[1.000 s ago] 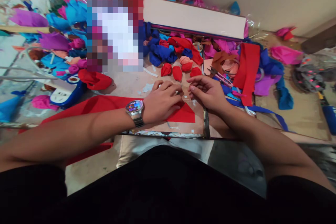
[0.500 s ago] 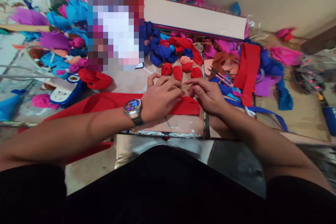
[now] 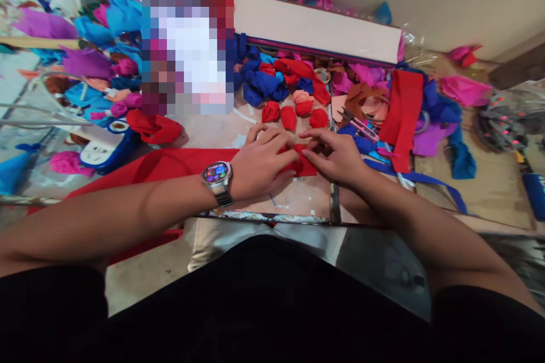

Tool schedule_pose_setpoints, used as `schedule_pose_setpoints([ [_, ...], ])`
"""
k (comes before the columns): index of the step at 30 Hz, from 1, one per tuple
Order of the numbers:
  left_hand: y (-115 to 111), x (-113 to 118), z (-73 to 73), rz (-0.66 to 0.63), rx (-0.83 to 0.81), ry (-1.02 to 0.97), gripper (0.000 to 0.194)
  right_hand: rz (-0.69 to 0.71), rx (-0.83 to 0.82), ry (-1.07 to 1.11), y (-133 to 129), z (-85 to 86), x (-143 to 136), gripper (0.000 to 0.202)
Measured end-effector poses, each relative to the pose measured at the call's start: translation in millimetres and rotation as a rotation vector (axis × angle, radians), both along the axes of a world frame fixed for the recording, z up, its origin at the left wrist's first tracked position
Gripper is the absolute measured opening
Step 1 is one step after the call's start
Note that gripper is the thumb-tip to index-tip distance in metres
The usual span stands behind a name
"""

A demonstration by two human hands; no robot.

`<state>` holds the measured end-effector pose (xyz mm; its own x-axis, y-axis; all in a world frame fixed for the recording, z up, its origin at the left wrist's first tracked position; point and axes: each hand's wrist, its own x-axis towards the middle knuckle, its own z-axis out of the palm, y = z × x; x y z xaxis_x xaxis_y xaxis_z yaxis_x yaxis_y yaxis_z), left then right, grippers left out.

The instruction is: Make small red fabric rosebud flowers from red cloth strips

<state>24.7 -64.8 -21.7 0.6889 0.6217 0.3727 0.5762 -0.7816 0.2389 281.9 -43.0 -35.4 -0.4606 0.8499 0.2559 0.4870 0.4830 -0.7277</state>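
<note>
A long strip of red crepe paper [image 3: 170, 161] lies across the table near its front edge and runs under my left hand [image 3: 264, 161]. The left fingers are bent and close on the strip near its right end; a watch is on that wrist. My right hand [image 3: 336, 156] has its thumb and fingertips at the right end [image 3: 307, 165] of the same strip, gripping its upper edge. The exact pinch is partly hidden by the fingers. Just beyond the hands sit several small rolled red pieces [image 3: 288, 118] and a peach-coloured one [image 3: 301, 96].
Pink-handled snips [image 3: 364, 129] lie to the right, beside a hanging red strip [image 3: 400, 119]. A blue-and-white power strip [image 3: 104, 147] stands left. Coloured scraps [image 3: 264, 85] are heaped behind, before a long white box [image 3: 315, 25]. A blue ribbon [image 3: 438, 181] trails right.
The strip's right end has shifted slightly left and now shows less beside the left hand. The right fingertips have come down onto it, and the left fingers have moved a little.
</note>
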Motion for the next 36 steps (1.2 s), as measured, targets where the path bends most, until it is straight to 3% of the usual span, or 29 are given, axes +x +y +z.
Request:
schedule_pose_setpoints([
  [10, -4.1, 2.9, -2.6, -0.038, -0.102, 0.140, 0.053, -0.059, 0.098, -0.131, 5.6, 0.1, 1.4, 0.026],
  [18, -3.6, 1.9, -1.9, -0.039, -0.111, 0.148, 0.050, -0.126, 0.055, -0.159, 5.1, 3.6, 3.1, 0.024],
  [36, -3.4, 2.3, -2.2, -0.039, -0.145, 0.128, 0.050, 0.010, 0.059, -0.150, 3.5, 10.5, 3.7, 0.025],
])
